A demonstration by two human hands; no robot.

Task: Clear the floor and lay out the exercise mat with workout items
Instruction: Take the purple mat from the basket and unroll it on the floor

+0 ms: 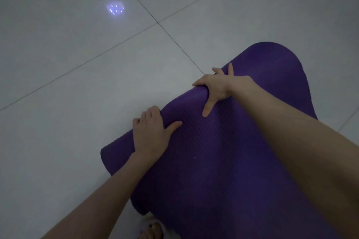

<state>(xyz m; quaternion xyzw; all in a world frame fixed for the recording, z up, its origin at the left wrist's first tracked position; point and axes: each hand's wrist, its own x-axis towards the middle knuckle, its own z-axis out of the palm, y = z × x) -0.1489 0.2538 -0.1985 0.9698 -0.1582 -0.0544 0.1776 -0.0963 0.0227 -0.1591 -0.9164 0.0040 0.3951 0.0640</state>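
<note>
No writing, label, brand or number could be read, either on the purple mat (pixel 213 161) under the left hand (pixel 151 132) and right hand (pixel 215 85) or on the floor tiles (pixel 77 44) beyond them.

exercise mat (pixel 223 161): 1 | left hand (pixel 151 132), right hand (pixel 219 87): 2 | foot (pixel 152 230): 1
</note>
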